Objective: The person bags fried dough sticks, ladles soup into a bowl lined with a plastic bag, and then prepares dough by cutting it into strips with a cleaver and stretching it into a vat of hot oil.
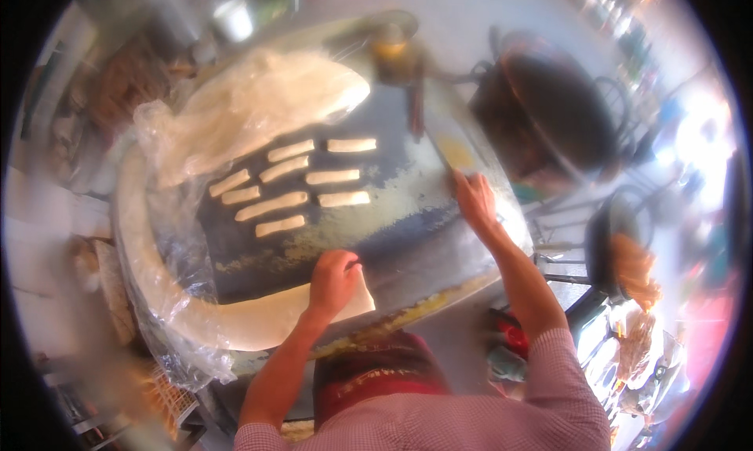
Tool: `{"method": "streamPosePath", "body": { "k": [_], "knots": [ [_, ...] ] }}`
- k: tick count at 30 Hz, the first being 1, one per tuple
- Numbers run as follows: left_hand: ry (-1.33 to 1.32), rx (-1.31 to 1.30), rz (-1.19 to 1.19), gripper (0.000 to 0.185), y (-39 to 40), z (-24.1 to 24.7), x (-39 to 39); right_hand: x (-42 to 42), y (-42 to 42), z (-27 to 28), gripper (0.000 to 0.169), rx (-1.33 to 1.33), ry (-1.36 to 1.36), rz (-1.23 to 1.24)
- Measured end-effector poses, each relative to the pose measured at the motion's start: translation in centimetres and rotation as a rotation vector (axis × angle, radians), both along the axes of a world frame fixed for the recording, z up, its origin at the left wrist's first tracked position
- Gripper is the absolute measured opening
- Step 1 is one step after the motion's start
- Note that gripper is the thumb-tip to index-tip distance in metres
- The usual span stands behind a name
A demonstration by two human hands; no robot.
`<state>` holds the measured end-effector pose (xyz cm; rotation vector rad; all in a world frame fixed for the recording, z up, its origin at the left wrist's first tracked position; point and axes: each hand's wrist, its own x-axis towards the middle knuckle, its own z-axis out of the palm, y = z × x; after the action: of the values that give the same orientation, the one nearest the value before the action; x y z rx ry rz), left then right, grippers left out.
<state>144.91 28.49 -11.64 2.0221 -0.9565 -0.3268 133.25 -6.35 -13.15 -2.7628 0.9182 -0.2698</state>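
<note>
My left hand [335, 281] rests with curled fingers over the near end of a long, thick dough strip [259, 327]. A small dark spot shows at its fingertips; whether it is a tool or shadow I cannot tell. At the table's right side, my right hand [475, 203] closes around the near end of a flat blade-like tool [442, 148], whose outline is blurred. Several short cut dough pieces [332, 176] lie apart in loose rows on the dark, floured tabletop [388, 215]. Clear plastic film [176, 245] lies along the dough strip's left curve.
A large dough mass [259, 98] under plastic sits at the back left. A rolling-pin-like stick [416, 107] lies near a blurred container [391, 51]. Beyond the right edge stand a big dark pot [547, 110] and a rack with fried-looking food [634, 268].
</note>
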Motion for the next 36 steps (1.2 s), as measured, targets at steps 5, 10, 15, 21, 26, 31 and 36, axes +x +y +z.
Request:
{"method": "streamPosePath", "body": {
  "k": [5, 10, 15, 21, 26, 31, 36],
  "knots": [
    [-0.163, -0.051, 0.033, 0.016, -0.6, -2.5, 0.4, 2.9, -2.8, -1.0, 0.023, -0.456, -0.246, 0.091],
    [0.025, 0.177, -0.073, 0.013, 0.8, -2.6, 0.9, -2.5, 13.3, -1.1, 0.024, 0.942, -0.062, 0.118],
    [-0.118, -0.011, -0.107, 0.007, 0.0, -3.1, -0.5, -3.2, 23.5, -1.8, 0.026, 0.451, -0.132, 0.094],
    [-0.047, -0.072, -0.157, 0.008, 0.5, -5.1, 1.2, -2.5, 26.8, -3.0, 0.031, 0.858, -0.271, -0.067],
    [0.087, -0.399, -0.026, 0.012, 4.8, -3.1, -0.8, -2.4, 29.4, -4.5, 0.026, 0.179, -0.381, 0.037],
    [-0.413, 0.055, 0.521, 0.076, 22.9, 1.5, -4.7, -1.2, 33.3, -3.1, 0.027, 0.031, -0.260, 0.018],
    [-0.440, 0.642, 0.819, 0.066, 34.7, 2.5, -3.7, -0.8, 30.4, -5.9, 0.033, 0.108, -0.339, -0.036]
  ]
}}
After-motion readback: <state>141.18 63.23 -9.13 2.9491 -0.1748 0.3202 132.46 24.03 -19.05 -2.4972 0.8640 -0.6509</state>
